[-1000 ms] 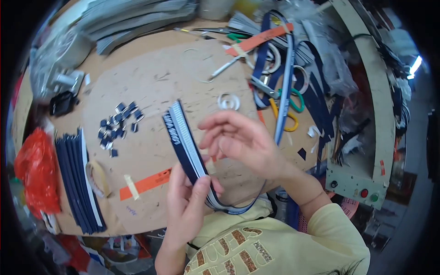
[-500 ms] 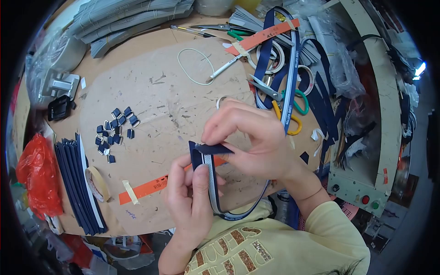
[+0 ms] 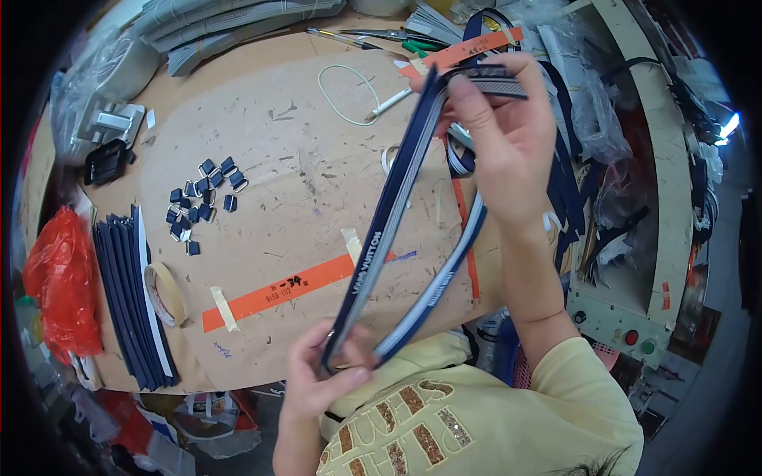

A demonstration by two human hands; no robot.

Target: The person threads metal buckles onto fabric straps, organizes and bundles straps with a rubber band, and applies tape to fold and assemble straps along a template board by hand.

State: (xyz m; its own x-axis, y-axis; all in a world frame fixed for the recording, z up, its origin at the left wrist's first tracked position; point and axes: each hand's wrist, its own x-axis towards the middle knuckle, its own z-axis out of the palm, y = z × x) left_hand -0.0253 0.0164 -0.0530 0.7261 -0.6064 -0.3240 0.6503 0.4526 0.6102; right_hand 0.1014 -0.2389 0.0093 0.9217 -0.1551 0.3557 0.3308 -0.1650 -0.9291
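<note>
A navy strap with a grey-white band and white lettering [image 3: 367,262] stretches diagonally between my two hands. At the upper right, my right hand [image 3: 504,131] pinches its folded upper end between thumb and fingers. My left hand [image 3: 329,373] is closed around the strap lower down, close to the yellow shirt, where the strap bends. From that bend, another length of it curves up to the right toward my right forearm. Beneath the strap, an orange strip [image 3: 278,295] with black writing is taped to the brown work surface [image 3: 278,159].
Small navy tabs with metal rings [image 3: 206,198] lie in a group at left. Beside the stacked navy strips [image 3: 127,301] is a masking tape roll [image 3: 164,293]. A white pen [image 3: 390,103] and grey bundles [image 3: 238,28] lie farther back. A machine with buttons [image 3: 623,329] stands at right.
My right hand has moved up and right with the strap end, away from the left. My left hand has slid lower along the strap, which is now stretched out between them.
</note>
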